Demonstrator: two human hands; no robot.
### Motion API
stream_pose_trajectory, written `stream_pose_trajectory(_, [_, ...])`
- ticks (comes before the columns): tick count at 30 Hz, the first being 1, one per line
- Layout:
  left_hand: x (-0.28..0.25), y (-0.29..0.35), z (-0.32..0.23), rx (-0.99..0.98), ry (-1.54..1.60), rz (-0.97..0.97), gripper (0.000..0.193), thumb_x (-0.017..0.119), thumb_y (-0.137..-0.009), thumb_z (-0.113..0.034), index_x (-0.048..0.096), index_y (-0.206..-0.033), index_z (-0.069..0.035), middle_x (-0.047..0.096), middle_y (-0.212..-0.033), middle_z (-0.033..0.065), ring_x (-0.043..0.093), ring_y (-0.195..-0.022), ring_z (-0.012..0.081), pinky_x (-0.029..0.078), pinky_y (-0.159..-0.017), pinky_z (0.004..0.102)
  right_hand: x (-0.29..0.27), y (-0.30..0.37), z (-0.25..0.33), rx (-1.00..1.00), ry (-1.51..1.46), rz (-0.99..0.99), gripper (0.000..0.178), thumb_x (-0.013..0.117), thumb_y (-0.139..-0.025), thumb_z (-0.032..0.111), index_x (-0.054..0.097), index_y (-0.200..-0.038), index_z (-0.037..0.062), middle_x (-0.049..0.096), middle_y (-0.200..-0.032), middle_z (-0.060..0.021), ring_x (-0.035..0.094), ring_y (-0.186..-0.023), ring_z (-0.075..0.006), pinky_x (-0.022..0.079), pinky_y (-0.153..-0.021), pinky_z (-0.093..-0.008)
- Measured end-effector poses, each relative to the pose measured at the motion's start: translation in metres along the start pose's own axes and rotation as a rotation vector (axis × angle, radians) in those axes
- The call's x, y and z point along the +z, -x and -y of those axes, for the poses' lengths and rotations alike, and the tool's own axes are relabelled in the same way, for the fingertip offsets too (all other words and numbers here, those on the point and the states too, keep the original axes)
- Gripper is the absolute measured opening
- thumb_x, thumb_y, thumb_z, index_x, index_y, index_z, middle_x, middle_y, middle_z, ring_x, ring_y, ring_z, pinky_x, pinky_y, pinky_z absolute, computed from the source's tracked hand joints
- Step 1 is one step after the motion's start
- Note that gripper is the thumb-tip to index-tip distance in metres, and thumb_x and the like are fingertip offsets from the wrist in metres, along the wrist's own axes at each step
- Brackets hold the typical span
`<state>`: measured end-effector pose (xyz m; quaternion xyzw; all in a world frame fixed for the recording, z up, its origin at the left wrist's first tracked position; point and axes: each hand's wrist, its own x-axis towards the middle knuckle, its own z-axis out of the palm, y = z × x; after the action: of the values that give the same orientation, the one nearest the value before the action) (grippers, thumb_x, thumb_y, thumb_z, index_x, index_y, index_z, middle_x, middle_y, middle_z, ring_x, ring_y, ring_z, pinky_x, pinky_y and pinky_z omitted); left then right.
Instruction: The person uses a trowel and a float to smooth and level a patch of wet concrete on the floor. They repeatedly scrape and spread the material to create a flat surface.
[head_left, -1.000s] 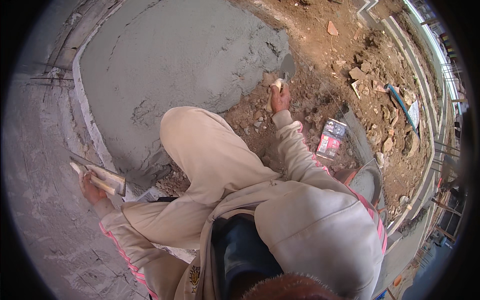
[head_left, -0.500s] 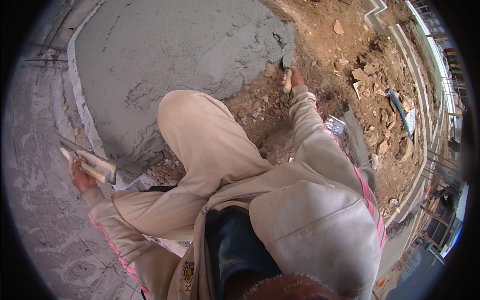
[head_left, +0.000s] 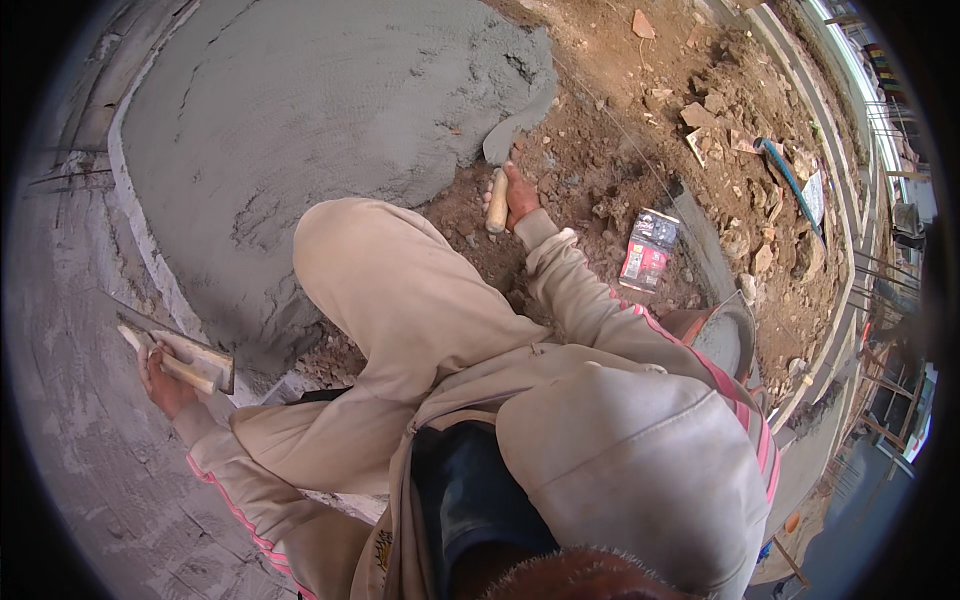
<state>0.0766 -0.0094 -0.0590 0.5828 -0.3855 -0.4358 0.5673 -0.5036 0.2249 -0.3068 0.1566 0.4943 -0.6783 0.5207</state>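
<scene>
Wet grey concrete spreads ahead of me and to the left, its right side ending in a ragged edge on reddish rubble. My right hand is wrapped round the wooden handle of a trowel. The trowel's grey blade lies against the edge of the concrete. On the left, my left hand grips the wooden handle of a plastering float. The float's flat plate is held on edge above the pale strip bordering the concrete, apart from the wet surface.
A red and black packet lies on the broken soil to my right. A bucket stands beside my right arm, partly hidden by it. Farther right are a blue rod-like thing and brick pieces. A stretched line crosses the soil.
My right hand has drawn the trowel left and nearer along the concrete edge. More of the packet and the bucket shows. My left hand with the float has hardly moved.
</scene>
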Motion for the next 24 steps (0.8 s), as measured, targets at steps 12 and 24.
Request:
stream_pose_trajectory(12, [-0.016,0.003,-0.001,-0.001,0.050,-0.018,0.039,0.055,-0.086,0.002,0.049,-0.125,0.001,0.056,-0.118,0.0179,0.056,-0.108,0.0264,0.048,-0.096,0.0356,-0.068,-0.092,0.088,-0.523,0.696,-0.397,0.043,0.061,-0.084,0.036,0.055,-0.107,-0.0009,0.063,-0.094,-0.0207,0.066,-0.089,-0.0326,0.053,-0.074,-0.0433])
stream_pose_trajectory(24, [-0.026,0.006,-0.006,0.023,0.061,-0.104,0.042,0.054,-0.085,0.004,0.047,-0.127,0.003,0.054,-0.120,0.0174,0.056,-0.106,0.0267,0.048,-0.096,0.0352,-0.002,-0.108,0.086,-0.486,0.627,-0.371,0.038,0.062,-0.085,0.031,0.053,-0.105,-0.0003,0.063,-0.079,-0.0193,0.065,-0.060,-0.0301,0.052,-0.050,-0.0419])
